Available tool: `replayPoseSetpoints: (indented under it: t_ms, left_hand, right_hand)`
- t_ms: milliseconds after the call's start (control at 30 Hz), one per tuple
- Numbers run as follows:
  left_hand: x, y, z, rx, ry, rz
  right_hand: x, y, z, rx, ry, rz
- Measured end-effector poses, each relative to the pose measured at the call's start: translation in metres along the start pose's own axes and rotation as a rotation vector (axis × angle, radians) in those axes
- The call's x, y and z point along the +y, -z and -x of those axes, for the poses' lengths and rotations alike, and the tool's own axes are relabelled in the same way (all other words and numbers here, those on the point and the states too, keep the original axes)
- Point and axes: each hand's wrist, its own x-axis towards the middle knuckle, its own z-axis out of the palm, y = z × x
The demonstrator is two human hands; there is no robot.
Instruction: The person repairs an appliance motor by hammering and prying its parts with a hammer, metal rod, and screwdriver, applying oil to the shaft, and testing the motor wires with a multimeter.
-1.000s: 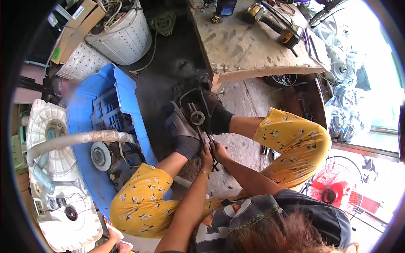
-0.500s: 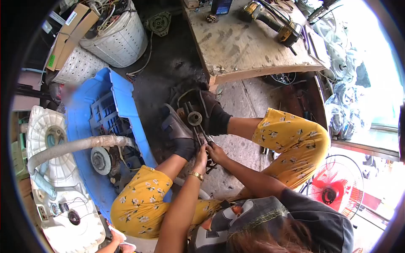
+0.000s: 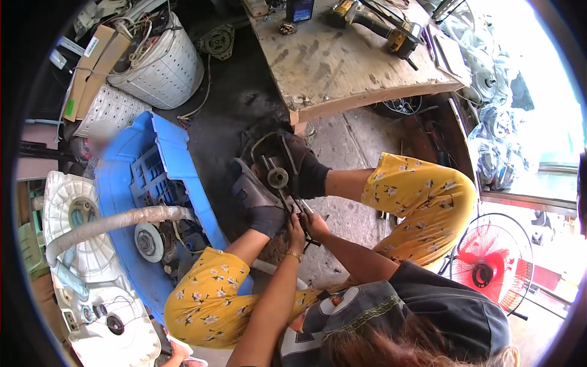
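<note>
Low between my shoes, a round metal part (image 3: 277, 177) with a hole at its centre sits near dark metal rods and a loop of cord. My left hand (image 3: 295, 233), with a gold-coloured band at the wrist, is closed around long dark metal bars (image 3: 287, 200) that reach up to the round part. Close beside it, my right hand (image 3: 315, 226) is closed on the same bars, near a lighter piece of metal. My shoes (image 3: 254, 189) flank the round part on both sides. The fingers hide the near ends of the bars, and I cannot tell the tool's exact kind.
A blue plastic housing (image 3: 194, 189) with a motor, pulley and grey corrugated hose (image 3: 116, 229) stands left. Beyond it are white perforated drums (image 3: 165, 67). A wooden table (image 3: 342, 73) carries a yellow-black power tool (image 3: 382, 27). At right is a red fan (image 3: 486, 272). Another person's hand (image 3: 178, 353) shows lower left.
The whole view has shifted slightly. Both hands stay closed on the metal bars, with the left wrist turned a little and the round part still between the shoes.
</note>
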Motion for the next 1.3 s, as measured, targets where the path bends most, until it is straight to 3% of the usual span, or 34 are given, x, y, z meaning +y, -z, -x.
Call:
replayPoseSetpoints:
  t_ms: [133,167,200,233,267,333,367,400,467,533,567,600,667,767,933,1000,1033,1067,1133,1167,1200,1300]
  left_hand:
    - [0.046,0.016,-0.037,0.064,0.248,0.008]
    - [0.054,0.020,-0.034,0.086,0.333,0.016]
    - [0.056,0.023,-0.018,0.111,0.434,0.022]
    - [0.077,0.024,-0.008,0.081,0.459,0.065]
    - [0.104,0.023,-0.008,0.044,0.456,0.103]
    - [0.068,0.021,-0.032,0.138,0.355,-0.071]
    - [0.051,0.018,-0.034,0.129,0.331,-0.078]
    - [0.034,0.016,-0.025,0.122,0.338,-0.090]
    - [0.060,-0.002,-0.007,0.075,0.479,0.073]
    - [0.043,0.010,-0.012,-0.012,0.488,0.175]
    - [0.038,0.009,-0.005,-0.071,0.353,0.025]
    - [0.023,0.017,-0.011,-0.116,0.354,-0.072]
    - [-0.034,0.023,-0.033,0.017,0.144,-0.161]
    - [-0.036,0.007,-0.022,0.077,0.055,-0.177]
    - [-0.020,-0.007,-0.012,0.132,0.187,-0.144]
    - [-0.005,-0.010,-0.029,0.227,0.496,-0.167]
    - [0.023,-0.007,-0.035,0.171,0.650,-0.057]
    - [0.075,0.006,-0.014,-0.087,0.652,0.301]
    - [0.098,0.003,-0.014,0.021,0.574,0.108]
    - [0.091,-0.002,-0.004,0.085,0.514,0.114]
    - [0.076,-0.006,-0.003,0.140,0.455,0.123]
    - [0.028,0.010,-0.021,0.039,0.415,-0.047]
  right_hand:
    - [-0.037,0.009,0.015,0.104,0.120,-0.036]
    - [-0.068,0.029,0.028,-0.026,-0.079,-0.119]
    - [-0.069,0.035,0.023,-0.086,0.118,-0.110]
    - [-0.085,0.039,0.027,-0.111,0.058,-0.016]
    - [-0.107,0.046,0.028,-0.120,0.023,0.075]
    - [-0.112,0.054,0.041,-0.086,0.152,-0.113]
    - [-0.029,-0.001,-0.003,0.080,0.274,-0.051]
    - [-0.054,0.021,0.013,-0.002,0.069,-0.091]
    - [-0.023,0.010,-0.001,-0.022,-0.055,-0.125]
    - [-0.033,0.030,0.005,-0.037,0.048,-0.058]
    - [-0.025,0.029,0.004,-0.029,0.099,0.002]
    - [-0.017,0.026,0.005,-0.023,0.138,0.061]
    - [-0.019,0.030,0.005,-0.001,0.076,0.150]
    - [-0.008,0.029,0.001,-0.039,0.033,0.188]
    - [-0.010,0.032,0.002,-0.087,0.047,0.266]
    - [-0.033,0.041,-0.013,-0.157,0.119,0.231]
    - [-0.068,0.063,-0.011,-0.230,0.141,0.169]
    - [-0.084,0.069,0.008,-0.315,0.152,0.091]
    - [-0.103,0.073,0.023,-0.286,0.165,0.086]
    - [-0.110,0.072,0.028,-0.260,0.182,0.080]
    - [-0.080,0.044,0.018,-0.103,0.115,-0.048]
    - [-0.041,0.029,0.009,-0.104,0.034,-0.078]
